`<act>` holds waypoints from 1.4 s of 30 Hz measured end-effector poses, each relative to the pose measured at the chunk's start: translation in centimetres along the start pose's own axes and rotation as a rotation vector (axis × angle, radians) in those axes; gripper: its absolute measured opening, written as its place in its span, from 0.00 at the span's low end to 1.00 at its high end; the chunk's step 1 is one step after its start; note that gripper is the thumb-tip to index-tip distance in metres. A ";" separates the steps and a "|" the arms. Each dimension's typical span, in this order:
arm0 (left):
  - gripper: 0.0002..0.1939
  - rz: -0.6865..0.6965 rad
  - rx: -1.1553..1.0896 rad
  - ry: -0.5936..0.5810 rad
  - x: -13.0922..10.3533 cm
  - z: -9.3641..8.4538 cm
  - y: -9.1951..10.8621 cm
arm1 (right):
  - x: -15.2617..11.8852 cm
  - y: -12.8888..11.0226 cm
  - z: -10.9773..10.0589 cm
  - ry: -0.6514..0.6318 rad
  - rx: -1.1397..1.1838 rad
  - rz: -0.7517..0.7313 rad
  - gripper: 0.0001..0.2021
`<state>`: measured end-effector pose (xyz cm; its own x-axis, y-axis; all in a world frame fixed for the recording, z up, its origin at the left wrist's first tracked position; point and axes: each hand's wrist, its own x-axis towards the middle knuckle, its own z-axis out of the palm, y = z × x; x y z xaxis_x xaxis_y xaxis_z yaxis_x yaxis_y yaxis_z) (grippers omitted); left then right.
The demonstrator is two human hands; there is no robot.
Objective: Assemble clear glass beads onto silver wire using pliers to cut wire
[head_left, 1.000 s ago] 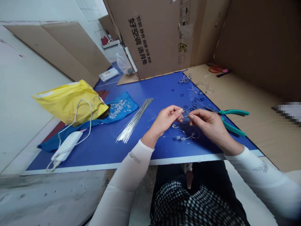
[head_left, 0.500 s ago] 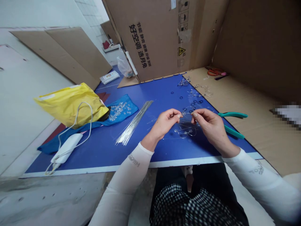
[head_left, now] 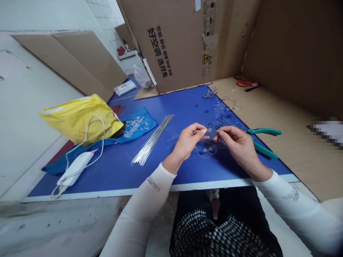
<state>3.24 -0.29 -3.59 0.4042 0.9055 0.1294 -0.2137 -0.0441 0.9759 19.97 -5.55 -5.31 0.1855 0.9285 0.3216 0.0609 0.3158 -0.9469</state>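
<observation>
Over the blue tabletop, my left hand (head_left: 190, 139) pinches a thin wire threaded with clear beads (head_left: 209, 150). My right hand (head_left: 237, 144) pinches the same fine wire a short way to the right, its fingertips close to those of the left. The wire loops and dangles below both hands, with a couple of clear beads hanging on it. Exactly where the wire runs between the fingers is too fine to see. Green-handled pliers (head_left: 265, 131) lie beside my right hand, their jaws hidden behind it. Left of my left hand rests a bundle of straight silvery wires (head_left: 153, 141).
Clear beads (head_left: 135, 125) lie on a blue cloth (head_left: 151, 123) beside a yellow bag (head_left: 85, 116). A white power strip (head_left: 76, 168) with a cord sits front left. Small black rings (head_left: 221, 117) and beaded wire pieces (head_left: 227, 104) lie beyond my hands. Cardboard walls (head_left: 184, 46) stand behind.
My right fingertips have moved slightly left, nearer my left hand. The dangling beaded wire has swung a little left. My left hand has hardly moved.
</observation>
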 end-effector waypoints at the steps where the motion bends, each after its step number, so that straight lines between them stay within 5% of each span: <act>1: 0.12 0.003 -0.014 0.009 0.0 0.1 0.0 | 0.0 0.0 0.0 0.000 0.005 0.002 0.05; 10: 0.10 -0.024 -0.010 0.067 -0.2 0.2 0.1 | -0.1 -0.1 0.1 0.025 -0.015 0.014 0.07; 17: 0.07 0.105 0.404 0.038 -0.1 -0.5 0.4 | 0.0 -0.3 -0.3 0.068 -0.083 -0.012 0.05; 28: 0.06 0.253 0.708 -0.036 -0.3 -0.4 0.9 | 0.0 0.0 -0.6 0.048 -0.229 -0.092 0.06; 42: 0.10 0.084 0.499 -0.109 -0.3 -0.5 0.3 | -0.1 -0.1 -0.7 0.015 -0.218 -0.092 0.06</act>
<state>2.64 -0.37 -3.44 0.4995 0.8422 0.2028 0.1898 -0.3349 0.9230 20.61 -5.83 -5.29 0.1835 0.8945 0.4077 0.2884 0.3475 -0.8922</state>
